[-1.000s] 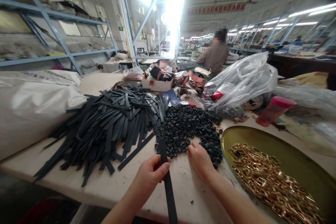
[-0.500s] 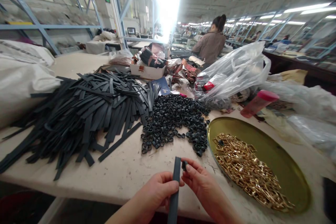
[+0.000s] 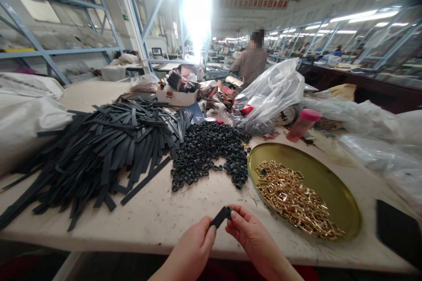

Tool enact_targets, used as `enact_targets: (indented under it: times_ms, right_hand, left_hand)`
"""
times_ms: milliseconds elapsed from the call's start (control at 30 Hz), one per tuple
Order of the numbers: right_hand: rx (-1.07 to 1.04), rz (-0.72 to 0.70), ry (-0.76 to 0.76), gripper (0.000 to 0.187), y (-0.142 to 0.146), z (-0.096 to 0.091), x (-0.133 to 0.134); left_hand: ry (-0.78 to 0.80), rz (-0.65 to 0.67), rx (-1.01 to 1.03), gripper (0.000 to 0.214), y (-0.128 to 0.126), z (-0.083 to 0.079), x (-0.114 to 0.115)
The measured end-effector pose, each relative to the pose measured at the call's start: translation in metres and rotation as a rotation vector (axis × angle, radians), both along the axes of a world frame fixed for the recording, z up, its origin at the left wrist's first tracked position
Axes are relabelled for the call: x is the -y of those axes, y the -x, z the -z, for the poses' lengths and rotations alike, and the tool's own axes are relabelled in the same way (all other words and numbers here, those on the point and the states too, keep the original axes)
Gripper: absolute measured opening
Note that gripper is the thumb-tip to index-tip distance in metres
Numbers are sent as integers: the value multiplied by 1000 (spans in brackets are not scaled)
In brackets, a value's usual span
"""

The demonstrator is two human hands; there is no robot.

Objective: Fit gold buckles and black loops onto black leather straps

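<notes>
A: What are the hands holding?
B: The left hand (image 3: pixel 194 246) is pinching the black strap (image 3: pixel 220 217) end, and the right hand (image 3: pixel 252 235) fingers are closing on its tip, above the table (image 3: pixel 158 215) edge, likely to steady it.
A: Any writing?
B: A red banner (image 3: pixel 256 4) is hanging far away, I cannot read it

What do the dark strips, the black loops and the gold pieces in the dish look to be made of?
Dark strips: probably leather or a leather-like sheet, matte, flat and limp in the heap. Black loops: possibly the same stuff or rubber, dull; too small to tell. Gold pieces: metal, shiny plated look, in a brass-coloured dish.
</notes>
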State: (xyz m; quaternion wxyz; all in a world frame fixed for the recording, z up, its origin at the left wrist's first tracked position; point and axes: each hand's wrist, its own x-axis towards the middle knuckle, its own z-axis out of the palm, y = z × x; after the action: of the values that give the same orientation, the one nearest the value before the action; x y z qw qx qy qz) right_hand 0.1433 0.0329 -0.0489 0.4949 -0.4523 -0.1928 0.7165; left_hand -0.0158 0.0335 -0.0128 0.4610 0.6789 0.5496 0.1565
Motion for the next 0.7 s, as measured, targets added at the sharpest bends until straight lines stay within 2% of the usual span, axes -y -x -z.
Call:
enact_targets:
  times_ms: [167,267,333,400,467,533,567,633,700]
  right_hand:
    - [205,-35,-135,31,-6,8,7]
    - [375,-80,-265,30,-8,7,10]
    - [419,-130,-301,29,-10,4,11]
    - [415,-175,-290,30,-11,2,10]
    - [372,-158,-251,32,-11,3,9]
    - [303,-109,-211,35,-8,7,10]
    - [266,-96,-200,37,-5,10,10]
    - [222,-116,-204,40,0,14,11]
    - [290,-194,-260,42,-4,13,7]
  left_hand:
    - [-33,62,-89,29,1,1,4]
    - [-55,110,-129,28,0,-4,3]
    - [-63,134,-116,29,-3,-9,1]
    - [21,165,-41,27,-5,-14,0]
    - [201,186,50,26,-8,-17,-1]
    - [308,150,121,36,-9,-16,-1]
    - [298,110,153,41,-10,-14,-2]
    - [202,17,222,45,-11,-8,-4]
    - [126,-28,287,43,-11,0,-8]
